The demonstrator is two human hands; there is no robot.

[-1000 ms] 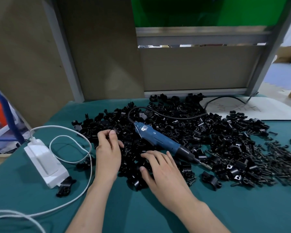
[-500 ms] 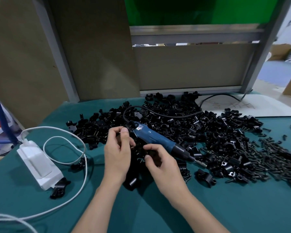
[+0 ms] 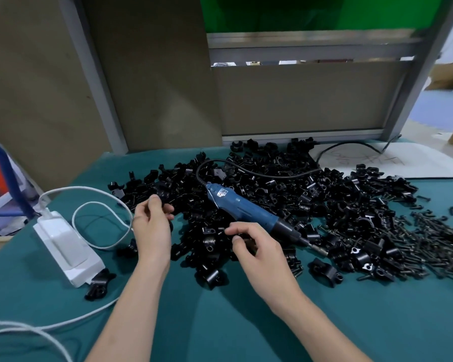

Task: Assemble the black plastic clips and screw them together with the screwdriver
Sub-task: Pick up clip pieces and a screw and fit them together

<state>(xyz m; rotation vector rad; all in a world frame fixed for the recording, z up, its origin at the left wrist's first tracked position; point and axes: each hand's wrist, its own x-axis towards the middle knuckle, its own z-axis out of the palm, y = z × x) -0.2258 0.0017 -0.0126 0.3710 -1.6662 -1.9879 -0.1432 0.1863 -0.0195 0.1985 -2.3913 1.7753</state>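
A big heap of black plastic clips [image 3: 285, 189] covers the middle of the teal table [image 3: 220, 322]. On top of the heap lies a blue electric screwdriver [image 3: 246, 212], tip pointing right and down, with its black cable looping back. My left hand [image 3: 152, 228] is raised at the heap's left edge and pinches a black clip piece [image 3: 165, 195] in its fingertips. My right hand [image 3: 256, 246] hovers just below the screwdriver, fingers curled round a small black clip part [image 3: 246, 240]. A pile of black screws [image 3: 424, 239] lies to the right.
A white power adapter [image 3: 66, 246] with a looping white cord [image 3: 102, 197] sits on the left; a black clip [image 3: 98, 283] lies beside it. A white sheet [image 3: 390, 160] lies at back right. Brown panels and a grey metal frame [image 3: 298, 131] close off the back.
Both hands rose off the heap with clip pieces. The left hand has now shifted left, away from the screwdriver, and the two hands have drawn apart.
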